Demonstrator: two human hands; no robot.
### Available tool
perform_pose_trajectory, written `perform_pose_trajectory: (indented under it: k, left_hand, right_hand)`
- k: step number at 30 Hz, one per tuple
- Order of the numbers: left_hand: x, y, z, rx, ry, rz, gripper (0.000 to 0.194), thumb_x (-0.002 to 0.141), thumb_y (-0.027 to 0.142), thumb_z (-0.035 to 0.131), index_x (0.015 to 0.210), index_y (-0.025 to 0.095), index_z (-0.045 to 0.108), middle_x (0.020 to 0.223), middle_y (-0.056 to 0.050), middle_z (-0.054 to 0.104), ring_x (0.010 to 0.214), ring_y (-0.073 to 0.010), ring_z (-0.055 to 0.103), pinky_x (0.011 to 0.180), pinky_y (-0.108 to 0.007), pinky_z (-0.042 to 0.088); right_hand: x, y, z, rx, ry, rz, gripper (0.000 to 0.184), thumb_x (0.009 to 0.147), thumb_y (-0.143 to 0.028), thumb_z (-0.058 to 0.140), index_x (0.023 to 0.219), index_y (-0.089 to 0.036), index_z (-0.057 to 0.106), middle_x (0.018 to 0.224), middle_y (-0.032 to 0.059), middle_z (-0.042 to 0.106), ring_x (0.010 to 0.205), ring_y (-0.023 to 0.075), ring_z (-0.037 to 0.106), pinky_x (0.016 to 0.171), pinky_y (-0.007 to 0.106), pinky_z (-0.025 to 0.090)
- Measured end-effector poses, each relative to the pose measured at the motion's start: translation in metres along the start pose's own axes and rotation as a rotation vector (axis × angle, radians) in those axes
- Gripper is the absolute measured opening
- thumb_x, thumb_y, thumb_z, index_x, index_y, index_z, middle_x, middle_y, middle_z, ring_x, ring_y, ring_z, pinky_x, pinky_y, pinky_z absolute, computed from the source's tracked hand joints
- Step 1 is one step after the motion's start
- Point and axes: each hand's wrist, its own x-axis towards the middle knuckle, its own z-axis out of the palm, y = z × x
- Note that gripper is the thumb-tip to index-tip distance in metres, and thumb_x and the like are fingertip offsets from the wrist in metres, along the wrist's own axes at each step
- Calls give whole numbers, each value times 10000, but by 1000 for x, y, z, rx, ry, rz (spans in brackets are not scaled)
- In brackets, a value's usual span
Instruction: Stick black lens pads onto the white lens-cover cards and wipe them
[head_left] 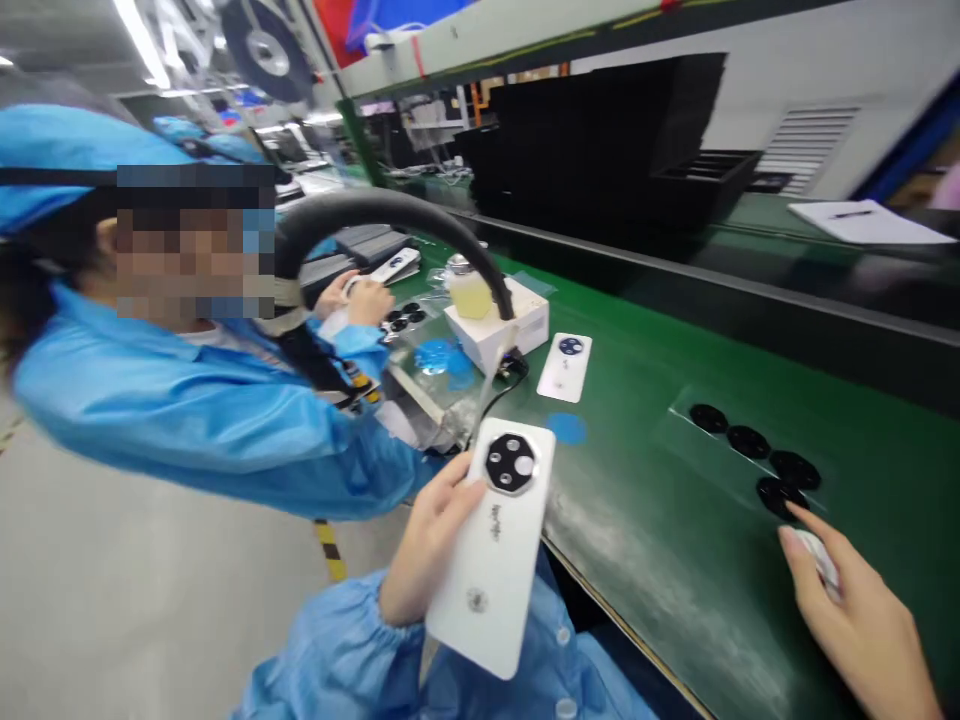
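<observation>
My left hand (427,535) is closed on the left edge of a white phone back cover (499,570), holding it tilted in front of my body. A black camera ring with several round openings sits at its top, with dark lettering below. At the right, my right hand (862,620) has curled fingers around a small white object (819,562), mostly hidden; its kind is unclear. The index fingertip touches or hovers just over the nearest of several black round camera pieces (748,442), which lie on a clear film sheet (690,440).
Another white phone back (564,385) and a blue film disc (568,428) lie on the green bench (637,500). A black hose (390,208) arches over a white box (487,340) bearing a bottle of yellowish liquid (471,293). A co-worker in blue (187,420) sits close at left.
</observation>
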Motion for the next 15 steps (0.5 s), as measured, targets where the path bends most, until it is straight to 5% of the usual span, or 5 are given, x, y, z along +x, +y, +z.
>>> perform_pose_trajectory:
  k: [2,5,9,12,15]
  left_hand:
    - [20,-7,37,38,-218,-15,518,760,472,711,1166,196,547,735,-43,695,564,-168,629,503,-220,476]
    - [61,-24,101,126,-498,21,499,774,467,696,1147,187,517,778,-42,694,581,-141,607,528,-206,464]
    - [106,-59,178,228,-650,126,410,766,389,683,1078,175,525,742,-20,675,577,-141,591,531,-210,446]
    - [119,-83,201,252,-662,130,375,788,363,642,1083,182,499,744,-9,670,587,-144,600,551,-214,448]
    - [120,-96,195,281,-674,92,380,814,349,616,1131,187,484,740,-4,671,573,-140,590,539,-210,435]
  right_hand:
    - [0,-12,-5,117,-7,126,362,920,-548,389,1207,-389,542,901,133,661,791,334,651,603,476,464]
    - [2,-22,-7,263,171,156,351,943,-484,423,1202,-268,521,801,63,619,764,263,632,709,439,478]
    - [15,-31,-6,482,366,172,252,915,-413,533,1065,-213,502,658,-40,526,547,148,536,559,296,448]
    - [22,-36,-2,564,426,172,178,913,-356,554,986,-198,515,712,-28,564,524,114,523,518,259,433]
    - [19,-41,5,481,430,87,88,923,-274,548,964,-197,558,801,7,602,645,134,575,600,282,472]
